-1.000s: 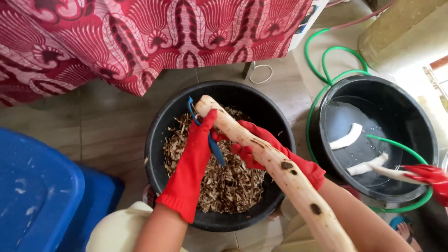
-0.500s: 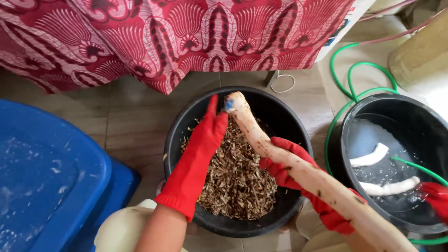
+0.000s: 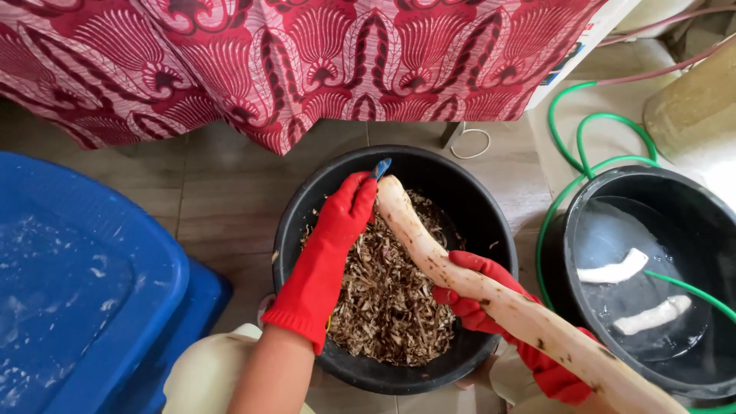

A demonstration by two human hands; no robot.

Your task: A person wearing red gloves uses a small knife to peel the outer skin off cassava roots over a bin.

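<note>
The long pale peeled root, cream-coloured with a few dark spots toward its near end, slants across the round black plastic tub from the lower right up to the tub's far inner side, its tapered tip lying just beside the left thumb. The right hand, in a red rubber glove, is curled shut around the middle of the root from underneath, fingers wrapped up over its near side, and bears its weight above the tub. The left hand, in a matching red glove that reaches down the forearm, is closed on a small blue-handled peeler, of which only the blue end shows above the fingers; the hand presses against the tip of the root. Beneath both hands the tub holds a heap of brown shredded peelings. To the right stands a second black bucket with water, in which two short white peeled pieces float, and a green hose loops behind it and over its rim. A large blue plastic container fills the left side, and a red patterned cloth hangs across the top.
</note>
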